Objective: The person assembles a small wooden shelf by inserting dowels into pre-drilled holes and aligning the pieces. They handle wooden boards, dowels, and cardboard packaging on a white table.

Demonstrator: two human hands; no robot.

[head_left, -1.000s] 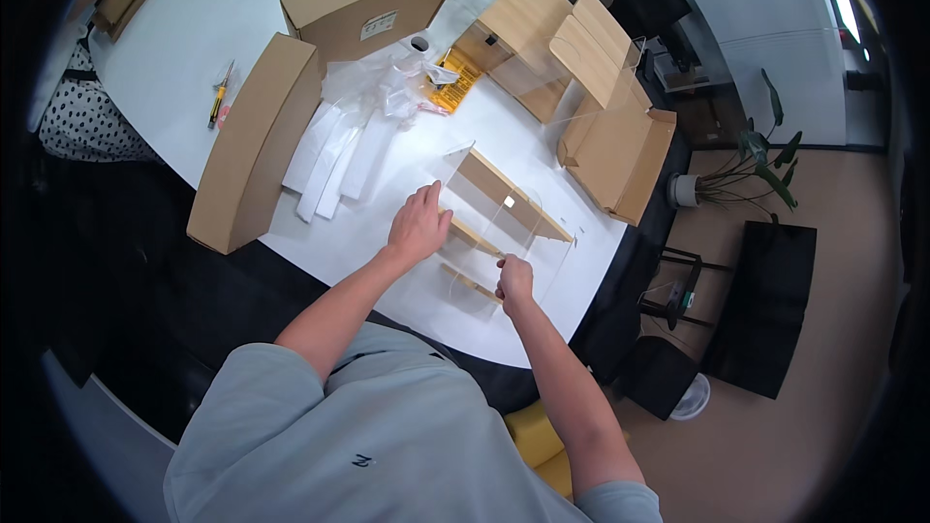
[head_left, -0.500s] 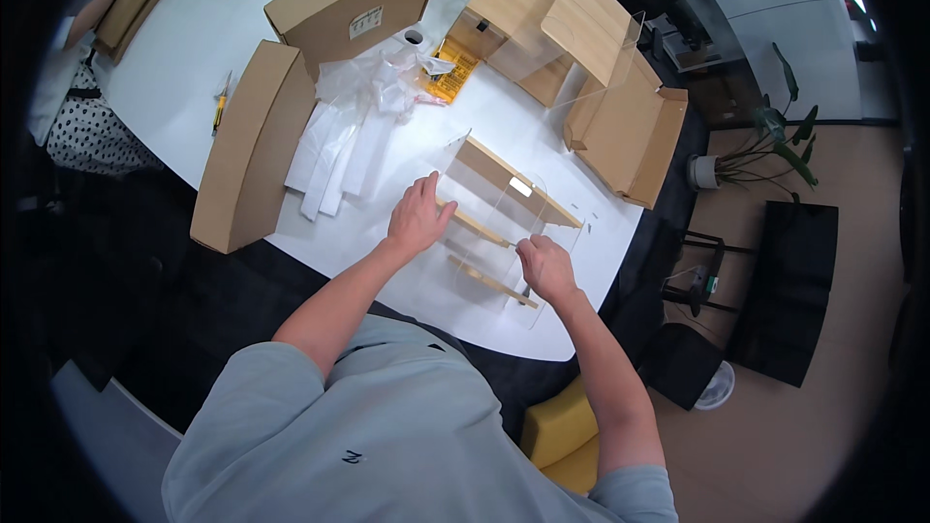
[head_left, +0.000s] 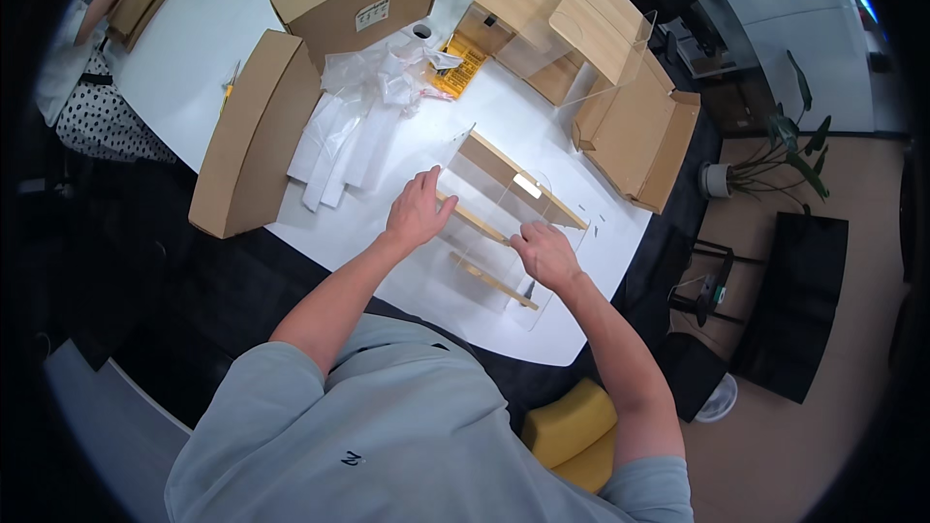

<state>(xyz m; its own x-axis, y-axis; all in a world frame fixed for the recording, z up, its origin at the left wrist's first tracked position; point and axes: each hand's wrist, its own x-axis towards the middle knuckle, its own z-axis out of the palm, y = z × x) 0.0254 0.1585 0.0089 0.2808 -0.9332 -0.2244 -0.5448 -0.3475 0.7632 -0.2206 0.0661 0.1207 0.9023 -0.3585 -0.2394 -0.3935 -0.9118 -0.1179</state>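
A partly built unit of clear acrylic panels and pale wooden boards lies on the white table in front of me. Its far board carries a white label, the middle board runs between my hands, and a short near board lies closest. My left hand grips the left end of the middle board, thumb and fingers on either side. At that board's right end my right hand is closed in a pinch; whatever is between its fingertips is hidden. A small dark object lies near the right panel.
Opened cardboard boxes stand left, with plastic wrap and white foam strips beside them. A wood-and-acrylic unit, an orange packet and a cardboard tray lie beyond. Small bits of hardware lie right. Another person stands far left.
My right hand has turned slightly at the middle board's right end, with its fingers still pinched. My left hand stays on the left end. The whole view has shifted a little.
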